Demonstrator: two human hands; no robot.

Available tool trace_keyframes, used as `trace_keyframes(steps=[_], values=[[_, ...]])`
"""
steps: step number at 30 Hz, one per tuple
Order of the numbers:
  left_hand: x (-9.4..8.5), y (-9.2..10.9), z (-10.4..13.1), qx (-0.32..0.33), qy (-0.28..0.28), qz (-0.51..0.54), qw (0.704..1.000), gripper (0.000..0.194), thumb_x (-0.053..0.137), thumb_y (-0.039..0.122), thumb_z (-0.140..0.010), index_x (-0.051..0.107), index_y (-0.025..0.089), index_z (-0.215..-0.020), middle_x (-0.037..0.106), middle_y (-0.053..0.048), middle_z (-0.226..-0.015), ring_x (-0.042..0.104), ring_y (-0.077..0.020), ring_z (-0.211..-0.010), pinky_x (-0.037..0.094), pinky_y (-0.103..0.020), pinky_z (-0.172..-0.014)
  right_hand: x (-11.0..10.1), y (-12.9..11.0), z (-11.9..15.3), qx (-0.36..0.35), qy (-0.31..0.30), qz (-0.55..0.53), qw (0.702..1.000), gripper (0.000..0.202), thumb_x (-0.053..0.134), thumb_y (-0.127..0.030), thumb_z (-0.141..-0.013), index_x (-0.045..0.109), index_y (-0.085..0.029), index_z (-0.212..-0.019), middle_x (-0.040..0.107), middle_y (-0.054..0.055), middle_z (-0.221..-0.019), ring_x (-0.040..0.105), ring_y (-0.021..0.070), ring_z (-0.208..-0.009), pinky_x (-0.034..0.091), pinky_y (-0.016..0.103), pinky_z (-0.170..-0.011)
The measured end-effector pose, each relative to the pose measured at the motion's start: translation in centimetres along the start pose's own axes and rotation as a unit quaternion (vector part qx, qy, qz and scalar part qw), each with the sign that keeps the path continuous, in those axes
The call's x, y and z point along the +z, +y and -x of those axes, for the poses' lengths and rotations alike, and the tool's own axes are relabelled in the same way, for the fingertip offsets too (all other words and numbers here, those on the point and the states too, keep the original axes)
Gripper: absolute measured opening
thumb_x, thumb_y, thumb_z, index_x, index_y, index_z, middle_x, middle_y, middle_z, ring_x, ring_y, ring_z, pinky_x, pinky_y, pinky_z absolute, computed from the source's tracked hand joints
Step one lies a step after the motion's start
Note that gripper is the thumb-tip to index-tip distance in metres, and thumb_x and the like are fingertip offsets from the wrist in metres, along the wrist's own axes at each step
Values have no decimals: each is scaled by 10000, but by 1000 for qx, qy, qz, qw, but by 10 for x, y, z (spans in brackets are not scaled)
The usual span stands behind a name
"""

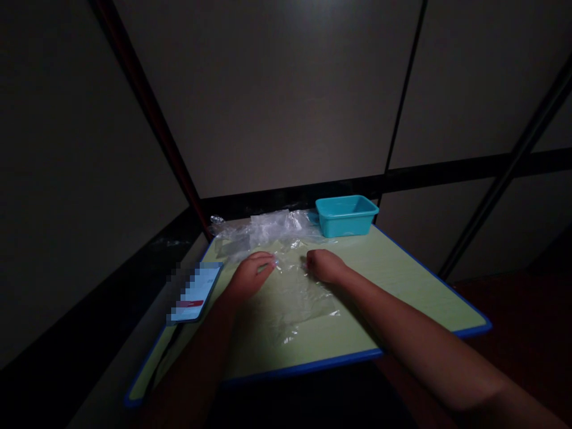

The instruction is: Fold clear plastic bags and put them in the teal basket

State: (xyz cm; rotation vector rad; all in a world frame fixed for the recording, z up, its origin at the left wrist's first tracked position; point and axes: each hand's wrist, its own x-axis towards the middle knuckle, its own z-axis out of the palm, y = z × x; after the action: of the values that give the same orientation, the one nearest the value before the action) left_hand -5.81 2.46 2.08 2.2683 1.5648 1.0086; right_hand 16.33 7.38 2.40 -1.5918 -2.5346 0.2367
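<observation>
A clear plastic bag (297, 298) lies spread over the middle of the table, its creases catching the light. At its left upper edge, my left hand (252, 274) pinches the film between thumb and fingertips. Across from it, my right hand (326, 265) is closed at the bag's right side, fingers curled; the film seems to run into them. Behind both hands lies a crumpled heap of clear plastic bags (268, 229).
A turquoise plastic basket (346, 217) stands at the table's back right. A phone with a lit screen (196, 295) lies at the left edge, partly pixelated. The light green table (411, 292) has a blue rim, with dark wall panels (290, 107) behind.
</observation>
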Motion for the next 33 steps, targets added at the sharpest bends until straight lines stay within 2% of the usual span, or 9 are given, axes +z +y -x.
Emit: trace_keyframes(steps=[2,5,9,12,14,17,20,27,33], values=[[4,-3,1,-24,-10,-30,999,374,502,370,-824,651,153,-1090,579,-112,-1229,500,-241,-1173,342,-373,-1042,0,-1,1,-1,-5,-6,1000,215,500,-292,-813,650,-185,-923,680,102,-969,622,210,-842,380,250,-621],[11,-5,3,-77,-53,-96,991,522,546,396,-798,530,157,-1262,351,-139,-1438,288,-296,-1334,239,-447,-1084,-1,1,0,20,-11,-1,1000,223,493,-303,-818,649,-185,-926,672,110,-993,617,227,-872,392,265,-646],[13,-3,5,-113,-98,-164,975,618,502,463,-820,403,182,-1362,148,-139,-1514,108,-290,-1390,153,-501,-1086,-2,4,0,60,29,7,998,287,485,-309,-822,599,-167,-1043,647,138,-1032,600,260,-928,423,307,-707],[12,-2,7,-100,-154,-186,965,687,458,529,-823,322,186,-1403,92,-124,-1522,22,-264,-1400,92,-522,-1087,-2,1,3,14,101,-13,995,404,459,-335,-849,499,-153,-1208,577,158,-1183,529,268,-1083,408,363,-849],[12,-2,9,-91,-203,-196,955,787,454,604,-791,249,191,-1429,57,-118,-1520,-25,-272,-1397,49,-555,-1076,2,-4,6,-63,115,-31,991,500,412,-384,-880,397,-156,-1324,455,153,-1348,410,260,-1230,311,430,-986],[15,-3,12,-82,-265,-201,939,956,463,692,-724,121,180,-1455,28,-125,-1515,-30,-288,-1393,15,-588,-1061,12,-13,9,-184,38,-43,981,608,293,-479,-916,201,-189,-1442,227,102,-1493,201,233,-1359,91,527,-1074],[16,-4,14,-81,-286,-205,932,1029,463,714,-699,40,164,-1458,14,-125,-1513,-5,-281,-1396,11,-586,-1065,21,-20,9,-221,-62,-36,973,635,213,-520,-920,128,-200,-1462,161,83,-1506,137,215,-1379,29,542,-1076],[18,2,14,-99,-263,-225,933,992,428,697,-730,37,151,-1459,-8,-133,-1513,-4,-274,-1396,35,-580,-1068,21,-22,8,-214,-104,-24,971,698,191,-606,-883,80,-233,-1464,71,43,-1517,48,233,-1390,8,579,-1061],[-4,18,18,-147,-90,-250,953,759,322,560,-857,65,182,-1463,-42,-118,-1517,-48,-286,-1391,61,-603,-1051,17,-25,9,-191,-114,-23,975,731,153,-685,-844,76,-298,-1460,39,13,-1523,-26,262,-1387,-17,599,-1048]])
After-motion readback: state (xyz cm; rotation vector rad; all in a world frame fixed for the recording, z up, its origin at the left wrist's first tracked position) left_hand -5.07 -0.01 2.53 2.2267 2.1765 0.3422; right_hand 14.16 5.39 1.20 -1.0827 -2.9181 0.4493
